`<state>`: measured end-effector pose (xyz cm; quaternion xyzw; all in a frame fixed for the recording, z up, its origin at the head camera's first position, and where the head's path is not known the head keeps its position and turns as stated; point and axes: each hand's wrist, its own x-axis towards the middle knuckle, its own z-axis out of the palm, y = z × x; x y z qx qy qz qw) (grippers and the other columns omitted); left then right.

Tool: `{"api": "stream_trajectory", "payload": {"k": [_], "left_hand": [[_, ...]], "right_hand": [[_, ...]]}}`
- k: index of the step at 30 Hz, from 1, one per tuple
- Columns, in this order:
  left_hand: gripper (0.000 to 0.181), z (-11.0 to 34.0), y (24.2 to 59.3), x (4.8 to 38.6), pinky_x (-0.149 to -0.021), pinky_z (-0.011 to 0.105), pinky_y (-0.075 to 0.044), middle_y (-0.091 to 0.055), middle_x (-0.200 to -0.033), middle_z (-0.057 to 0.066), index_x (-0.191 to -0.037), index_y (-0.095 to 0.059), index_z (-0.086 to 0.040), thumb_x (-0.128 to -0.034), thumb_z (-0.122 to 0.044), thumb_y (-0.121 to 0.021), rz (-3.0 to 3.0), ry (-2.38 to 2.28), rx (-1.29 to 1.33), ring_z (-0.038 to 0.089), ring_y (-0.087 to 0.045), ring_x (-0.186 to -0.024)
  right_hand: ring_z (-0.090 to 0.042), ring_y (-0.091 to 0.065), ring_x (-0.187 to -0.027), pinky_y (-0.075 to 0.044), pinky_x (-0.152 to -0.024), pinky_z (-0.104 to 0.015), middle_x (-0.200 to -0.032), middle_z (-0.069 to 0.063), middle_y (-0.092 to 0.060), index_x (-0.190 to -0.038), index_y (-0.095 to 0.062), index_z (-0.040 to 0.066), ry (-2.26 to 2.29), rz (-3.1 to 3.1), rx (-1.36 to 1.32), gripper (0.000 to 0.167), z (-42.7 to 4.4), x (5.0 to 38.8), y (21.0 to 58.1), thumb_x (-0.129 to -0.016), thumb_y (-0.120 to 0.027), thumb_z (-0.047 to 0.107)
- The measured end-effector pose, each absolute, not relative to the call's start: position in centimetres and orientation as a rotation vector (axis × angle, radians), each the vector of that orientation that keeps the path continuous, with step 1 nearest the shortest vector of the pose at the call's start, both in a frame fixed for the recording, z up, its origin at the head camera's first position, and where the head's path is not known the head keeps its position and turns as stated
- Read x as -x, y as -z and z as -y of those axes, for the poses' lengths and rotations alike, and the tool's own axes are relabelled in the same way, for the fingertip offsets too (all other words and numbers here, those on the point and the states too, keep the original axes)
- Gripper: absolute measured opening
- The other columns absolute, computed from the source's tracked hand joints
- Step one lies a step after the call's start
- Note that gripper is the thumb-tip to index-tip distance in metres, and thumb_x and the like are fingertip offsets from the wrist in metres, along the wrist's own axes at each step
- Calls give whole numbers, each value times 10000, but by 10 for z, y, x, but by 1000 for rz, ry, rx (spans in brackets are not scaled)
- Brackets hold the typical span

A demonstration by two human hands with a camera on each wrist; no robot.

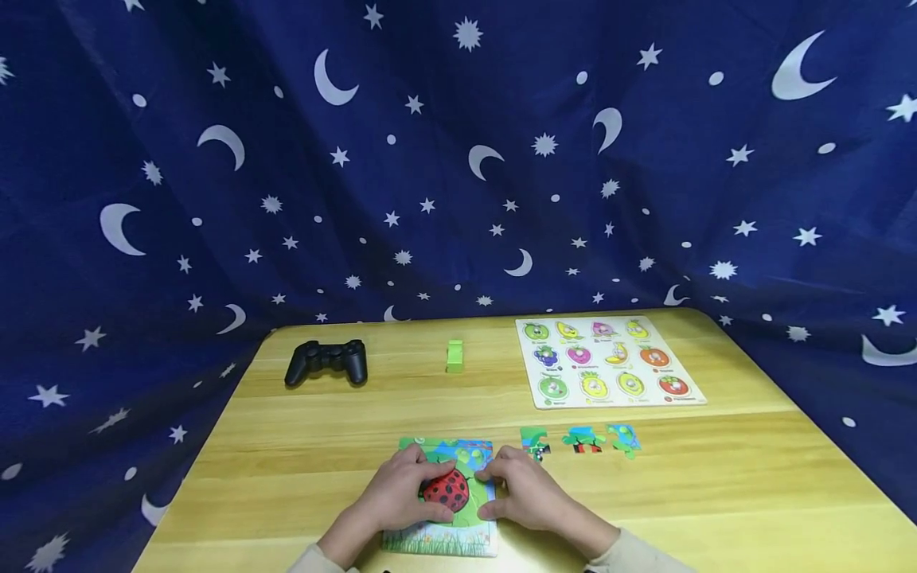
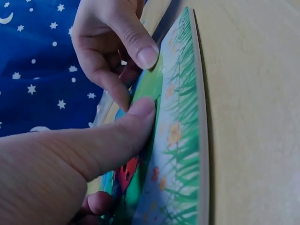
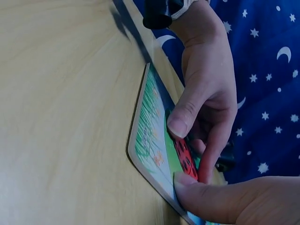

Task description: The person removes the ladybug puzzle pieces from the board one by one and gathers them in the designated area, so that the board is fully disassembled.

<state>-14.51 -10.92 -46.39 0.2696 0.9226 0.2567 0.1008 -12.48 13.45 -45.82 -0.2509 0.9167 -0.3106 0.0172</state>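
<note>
A jigsaw board (image 1: 440,543) with a red ladybug picture lies flat before me, grass and flowers printed along its near edge. My left hand (image 1: 396,489) rests on its left part, thumb and forefinger spread around the ladybug (image 1: 450,491). On the right side my right hand (image 1: 526,489) touches the green area with its bent forefinger and thumb. From the left wrist view, the left thumb (image 2: 143,108) presses near a seam between green pieces. The right thumb (image 3: 185,183) lies by the board's border in the right wrist view. Some fingers are hidden.
Loose jigsaw pieces lie to the right: a green one (image 1: 533,440), one with a tree (image 1: 583,438) and a blue-green one (image 1: 625,438). Behind are a fruit puzzle board (image 1: 526,358), a small green block (image 1: 454,356) and a black game controller (image 1: 326,362). A starry curtain (image 1: 458,159) hangs beyond.
</note>
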Motion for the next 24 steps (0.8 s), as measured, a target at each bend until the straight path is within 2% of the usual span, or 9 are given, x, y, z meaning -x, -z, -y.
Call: {"api": "stream_trajectory", "payload": {"k": [5,11,18,24], "left_hand": [[728,109,463,146,-604,198,-222,-382,-847,-55,-1335,-628,-274,-693,-562,-813,-2706,-802,-771,82,-281,-706],[726,109,462,145,-606,210,-218,-367,-850,-51,-1343,-622,-275,-705,-569,-807,-2691,-799,-761,94,-282,-713],[678,109,464,145,-612,214,-236,-387,-859,-48,-1340,-628,-243,-764,-574,-765,-2740,-784,-746,93,-298,-722],[686,106,469,148,-611,222,-237,-378,-856,-39,-1315,-650,-244,-726,-564,-796,-2815,-776,-689,113,-304,-715]], "right_hand": [[-32,-460,-801,-385,-701,-202,-875,50,-598,-1020,-750,77,1030,-2802,792,438,-134,125,457,-678,-881,317],[-35,-485,-783,-407,-701,-212,-851,47,-588,-991,-741,74,989,-2808,736,423,-131,124,454,-657,-890,288],[-40,-433,-758,-363,-663,-220,-826,55,-547,-1022,-742,119,898,-2874,659,438,-126,124,454,-652,-888,304],[-70,-446,-753,-363,-637,-231,-835,39,-562,-1054,-746,104,837,-2941,640,467,-122,128,452,-662,-886,315]]}}
